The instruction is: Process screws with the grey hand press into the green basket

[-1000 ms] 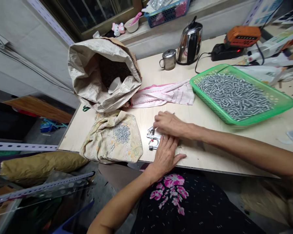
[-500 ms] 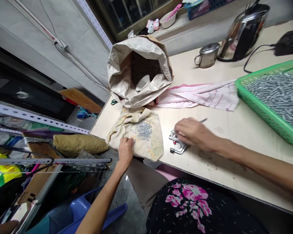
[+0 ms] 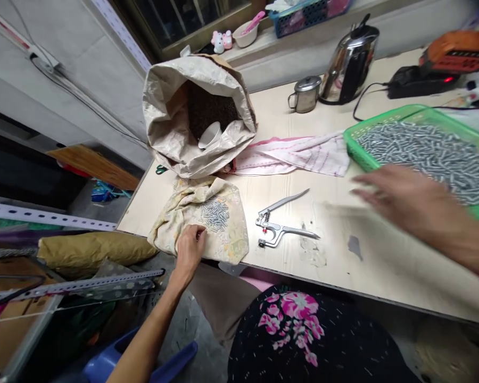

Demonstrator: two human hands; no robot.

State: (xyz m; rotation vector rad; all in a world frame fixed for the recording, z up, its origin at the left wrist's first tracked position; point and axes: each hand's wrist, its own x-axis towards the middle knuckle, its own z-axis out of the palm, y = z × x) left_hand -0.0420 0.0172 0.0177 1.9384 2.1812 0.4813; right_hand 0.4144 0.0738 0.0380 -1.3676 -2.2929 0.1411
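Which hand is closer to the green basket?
Right. The right hand is in front of the green basket, overlapping it in view; the left hand is far off, at the patterned cloth.

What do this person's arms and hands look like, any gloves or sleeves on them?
The left hand and right hand are bare, without gloves. No sleeve shows on either forearm. The right hand is blurred, so a ring there can't be ruled out. The clothing is black with pink flowers and small white flecks.

head view; from above the lap (image 3: 323,340); faces forward and down; near tabletop (image 3: 263,186); window (image 3: 191,18) at top edge
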